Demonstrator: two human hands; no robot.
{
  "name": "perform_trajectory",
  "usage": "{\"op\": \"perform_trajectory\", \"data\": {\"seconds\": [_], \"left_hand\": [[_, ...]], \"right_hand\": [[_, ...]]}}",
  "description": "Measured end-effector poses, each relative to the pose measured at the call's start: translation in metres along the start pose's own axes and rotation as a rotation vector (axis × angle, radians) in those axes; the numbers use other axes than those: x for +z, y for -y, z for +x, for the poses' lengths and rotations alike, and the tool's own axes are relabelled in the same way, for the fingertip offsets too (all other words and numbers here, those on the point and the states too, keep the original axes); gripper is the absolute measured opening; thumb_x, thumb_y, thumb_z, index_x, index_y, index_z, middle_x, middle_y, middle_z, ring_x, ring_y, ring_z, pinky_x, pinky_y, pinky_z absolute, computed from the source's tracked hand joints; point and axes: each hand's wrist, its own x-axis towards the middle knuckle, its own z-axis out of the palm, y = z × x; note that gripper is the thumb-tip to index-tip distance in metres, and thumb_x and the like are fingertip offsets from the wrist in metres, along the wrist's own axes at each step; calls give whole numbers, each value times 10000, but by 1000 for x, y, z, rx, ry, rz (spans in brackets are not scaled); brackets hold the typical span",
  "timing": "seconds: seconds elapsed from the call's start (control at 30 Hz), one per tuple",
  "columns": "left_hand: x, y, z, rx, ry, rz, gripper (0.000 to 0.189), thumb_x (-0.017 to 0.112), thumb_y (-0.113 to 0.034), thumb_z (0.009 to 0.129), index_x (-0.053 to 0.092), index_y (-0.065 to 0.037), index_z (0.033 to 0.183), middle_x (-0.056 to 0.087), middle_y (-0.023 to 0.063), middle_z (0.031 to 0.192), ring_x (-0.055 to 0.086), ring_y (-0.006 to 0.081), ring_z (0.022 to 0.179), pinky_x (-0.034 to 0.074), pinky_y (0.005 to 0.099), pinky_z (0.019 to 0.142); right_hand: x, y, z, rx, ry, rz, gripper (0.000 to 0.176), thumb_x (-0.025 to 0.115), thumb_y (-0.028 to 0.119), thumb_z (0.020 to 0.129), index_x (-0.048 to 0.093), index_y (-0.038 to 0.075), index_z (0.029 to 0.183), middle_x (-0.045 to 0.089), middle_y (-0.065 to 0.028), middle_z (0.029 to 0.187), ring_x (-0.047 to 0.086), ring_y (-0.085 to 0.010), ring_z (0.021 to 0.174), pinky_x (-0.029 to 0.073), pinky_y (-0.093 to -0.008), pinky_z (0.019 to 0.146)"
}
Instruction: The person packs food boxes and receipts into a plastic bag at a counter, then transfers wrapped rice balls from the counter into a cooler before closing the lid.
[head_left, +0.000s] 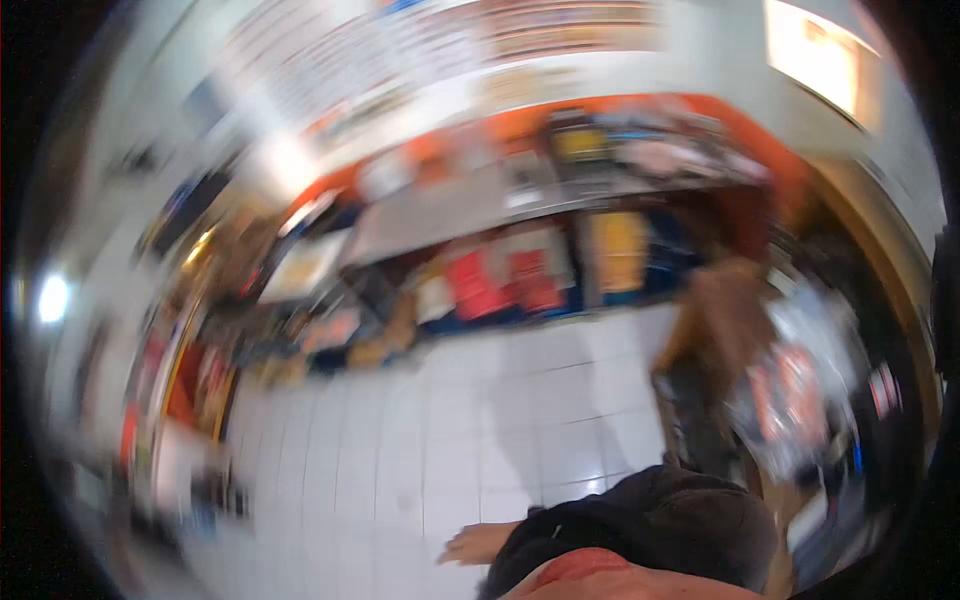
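Floor (400, 430) of white tiles spreads below the left hand (482, 543). Beyond stands a greyish table (430, 215) backed in orange; at right, a clear plastic bag (790, 405) shows orange-red, contents blurred. The left fingers (460, 546) extend loosely, gripping nothing visible; the right hand is out of view.

From my end, the widest way through is the white tile floor (400, 440), running from the left hand (480, 544) up toward the long counter (440, 215). I can't pass under that counter: red and yellow packs (620, 250) fill much of its underside. On top, a heap (660, 155) blocks the right part, while the grey stretch left of centre gives me some room. To my right, a brown seat (730, 305) and a plastic bag (800, 400) close off the side. Blurred clutter (320, 330) hems the far left corner.
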Motion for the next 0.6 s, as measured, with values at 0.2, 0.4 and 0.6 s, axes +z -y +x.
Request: {"op": "perform_trajectory", "data": {"seconds": [0.2, 0.4, 0.6], "left_hand": [[-164, 65, -178, -403, -1028, -82, 294, 459, -276, 953, 607, -33, 1027, 612, 88, 868, 550, 219, 782, 426, 327, 714], [-195, 170, -247, -839, -1343, -228, 357, 497, -301, 938, 590, 41, 893, 580, 158, 691, 568, 189, 635, 449, 320, 608], [-148, 302, -223, -1135, -1065, -374, 396, 479, -340, 913, 590, 38, 946, 620, 278, 889, 610, 424, 870, 477, 496, 757]], "right_hand": [[64, -28, 161, -197, 776, 66, 322, 426, 390, 957, 608, 130, 1011, 649, -184, 849, 626, -361, 786, 491, -459, 706], [84, -229, 222, 208, 500, 45, 360, 518, 370, 890, 663, 51, 811, 649, -201, 820, 630, -381, 791, 492, -470, 702], [135, -521, 268, 448, 973, -415, 340, 528, 340, 832, 694, 60, 930, 669, -191, 915, 642, -365, 880, 503, -475, 803]]}}
